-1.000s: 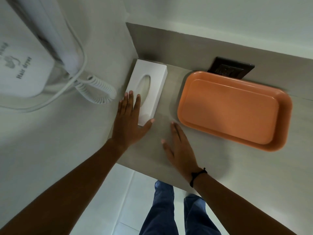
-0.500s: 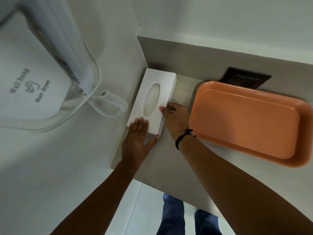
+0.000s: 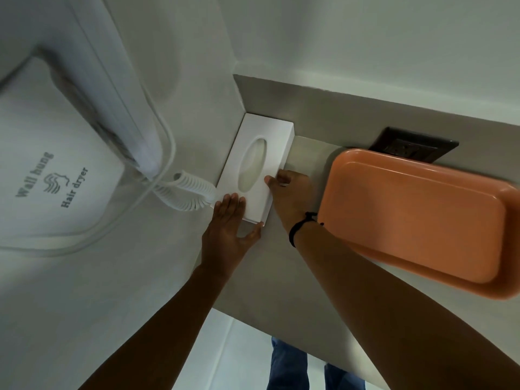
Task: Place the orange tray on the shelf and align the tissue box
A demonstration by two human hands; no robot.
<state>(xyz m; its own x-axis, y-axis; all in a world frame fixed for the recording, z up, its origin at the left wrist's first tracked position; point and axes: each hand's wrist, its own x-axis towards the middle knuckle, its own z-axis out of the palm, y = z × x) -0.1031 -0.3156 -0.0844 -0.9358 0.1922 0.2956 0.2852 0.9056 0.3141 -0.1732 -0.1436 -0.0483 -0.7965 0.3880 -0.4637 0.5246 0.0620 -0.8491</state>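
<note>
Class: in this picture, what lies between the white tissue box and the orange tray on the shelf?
In the head view, the right hand lies between the tissue box and the orange tray, resting on the shelf; farther back that strip of shelf is bare.

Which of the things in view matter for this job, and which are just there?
Job:
- tissue box, with the left hand at its near end and the right hand on its side
- orange tray
- shelf

Just there:
- wall-hung hair dryer
- coiled cord
- dark wall socket
</note>
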